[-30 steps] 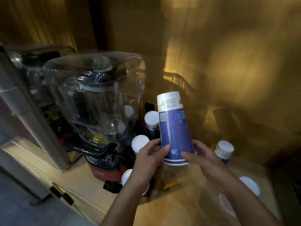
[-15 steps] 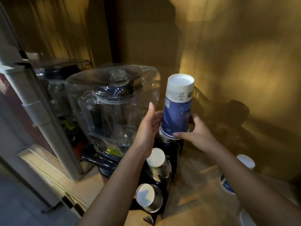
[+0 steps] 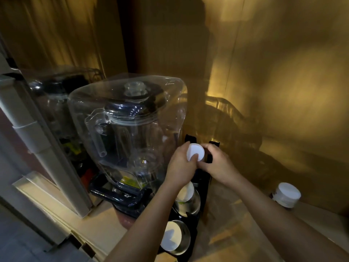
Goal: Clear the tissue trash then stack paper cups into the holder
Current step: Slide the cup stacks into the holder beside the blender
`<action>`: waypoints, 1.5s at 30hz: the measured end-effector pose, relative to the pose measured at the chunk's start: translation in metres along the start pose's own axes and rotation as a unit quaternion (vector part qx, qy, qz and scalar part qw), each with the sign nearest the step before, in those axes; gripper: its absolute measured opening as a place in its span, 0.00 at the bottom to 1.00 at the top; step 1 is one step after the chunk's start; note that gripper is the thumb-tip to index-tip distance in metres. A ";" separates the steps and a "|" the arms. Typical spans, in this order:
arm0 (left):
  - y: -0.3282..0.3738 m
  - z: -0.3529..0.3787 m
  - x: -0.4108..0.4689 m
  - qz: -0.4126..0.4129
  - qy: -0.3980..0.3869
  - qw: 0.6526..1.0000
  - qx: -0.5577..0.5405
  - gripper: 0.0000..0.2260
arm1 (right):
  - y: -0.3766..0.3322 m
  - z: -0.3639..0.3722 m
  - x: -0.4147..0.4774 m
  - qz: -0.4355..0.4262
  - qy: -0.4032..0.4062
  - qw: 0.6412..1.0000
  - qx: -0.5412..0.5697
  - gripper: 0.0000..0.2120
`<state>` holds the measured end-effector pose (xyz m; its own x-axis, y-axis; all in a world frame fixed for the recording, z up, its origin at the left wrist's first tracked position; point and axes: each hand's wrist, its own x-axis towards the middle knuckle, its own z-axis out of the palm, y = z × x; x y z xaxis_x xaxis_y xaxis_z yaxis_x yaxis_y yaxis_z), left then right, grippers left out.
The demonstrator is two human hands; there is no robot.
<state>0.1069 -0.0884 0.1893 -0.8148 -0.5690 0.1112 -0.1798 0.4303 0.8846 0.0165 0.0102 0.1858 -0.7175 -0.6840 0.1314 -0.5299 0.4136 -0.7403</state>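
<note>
A stack of paper cups (image 3: 195,151), upside down with its white base facing me, sits low in the far slot of the black cup holder (image 3: 203,188). My left hand (image 3: 179,166) grips it from the left with the thumb over the base. From the right, my right hand (image 3: 217,163) closes on the same stack. Two nearer slots of the holder each hold cups: a middle one (image 3: 186,191) and a front one (image 3: 171,236), white bases up. One more inverted cup (image 3: 286,194) stands on the counter at right.
A blender with a clear plastic cover (image 3: 128,133) stands right beside the holder on the left. A second covered appliance (image 3: 54,95) is behind it. A grey post (image 3: 37,144) runs along the left. The wooden wall (image 3: 283,72) closes the back.
The cup stack, held high above the holder before, has gone down into the far slot. Both hands followed it down and now sit at its top.
</note>
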 end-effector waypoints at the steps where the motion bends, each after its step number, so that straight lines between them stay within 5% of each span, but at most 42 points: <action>1: -0.004 0.004 -0.001 0.028 0.007 0.998 0.058 0.21 | 0.000 0.000 0.000 -0.008 0.004 1.000 -0.007 0.24; 12: 0.018 0.014 0.001 0.135 0.054 0.964 0.221 0.22 | 0.001 -0.024 -0.005 -0.009 -0.005 0.999 -0.038 0.26; 18: 0.080 0.053 -0.004 0.227 0.017 0.962 0.148 0.19 | 0.015 -0.077 -0.028 -0.044 0.084 0.995 -0.035 0.21; 23: 0.101 0.113 -0.017 0.258 -0.034 0.962 0.088 0.15 | 0.054 -0.121 -0.065 0.024 0.148 0.988 -0.031 0.22; 33: 0.090 0.237 -0.047 0.162 -0.245 0.952 0.089 0.19 | 0.144 -0.156 -0.161 0.214 0.162 0.960 -0.078 0.24; 38: 0.059 0.265 -0.065 0.094 -0.289 0.951 0.063 0.09 | 0.170 -0.137 -0.188 0.244 0.076 0.964 -0.077 0.32; 45: 0.016 0.284 -0.088 -0.069 -0.380 0.922 -0.002 0.14 | 0.204 -0.100 -0.198 0.326 -0.003 0.939 -0.110 0.39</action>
<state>0.0195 0.1673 0.0653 -0.9357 0.0391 -0.3507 -0.3092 0.3881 0.8682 0.0049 0.2899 0.0747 -0.9198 -0.2451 -0.3064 -0.0596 0.8591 -0.5083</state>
